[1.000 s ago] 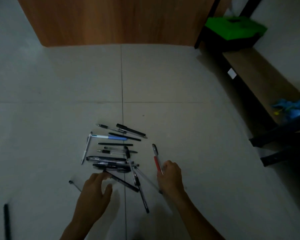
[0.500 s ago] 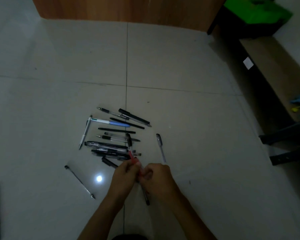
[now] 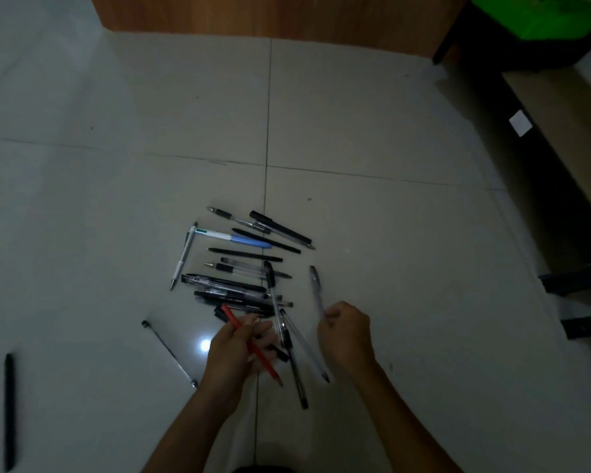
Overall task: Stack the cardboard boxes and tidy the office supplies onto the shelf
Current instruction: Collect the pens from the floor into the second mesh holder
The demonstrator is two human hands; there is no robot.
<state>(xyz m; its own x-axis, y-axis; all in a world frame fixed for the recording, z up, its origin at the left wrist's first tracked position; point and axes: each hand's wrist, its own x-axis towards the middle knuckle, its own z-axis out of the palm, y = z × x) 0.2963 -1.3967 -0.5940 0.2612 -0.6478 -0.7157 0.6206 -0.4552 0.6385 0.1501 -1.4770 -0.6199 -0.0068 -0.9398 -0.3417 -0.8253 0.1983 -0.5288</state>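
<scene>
On a dim tiled floor (image 3: 389, 227), a person's left hand (image 3: 234, 349) grips a red pen (image 3: 268, 368) just below a heap of pens (image 3: 239, 268), fingers curled round the barrel, which slants across the palm. The right hand (image 3: 347, 332), just right of the heap, pinches the near end of a clear pen (image 3: 315, 288) between curled fingers and thumb. Markings on the barrels are too small to read, as is a white label (image 3: 521, 122) on the shelf (image 3: 560, 138) far right of the heap. Tile runs unbroken from the heap to a wood panel (image 3: 270, 15) beyond it and to the shelf's dark front edge. One black pen (image 3: 9, 411) lies well left of the heap, with a thin metal-tipped stick (image 3: 169, 353) nearer it.
</scene>
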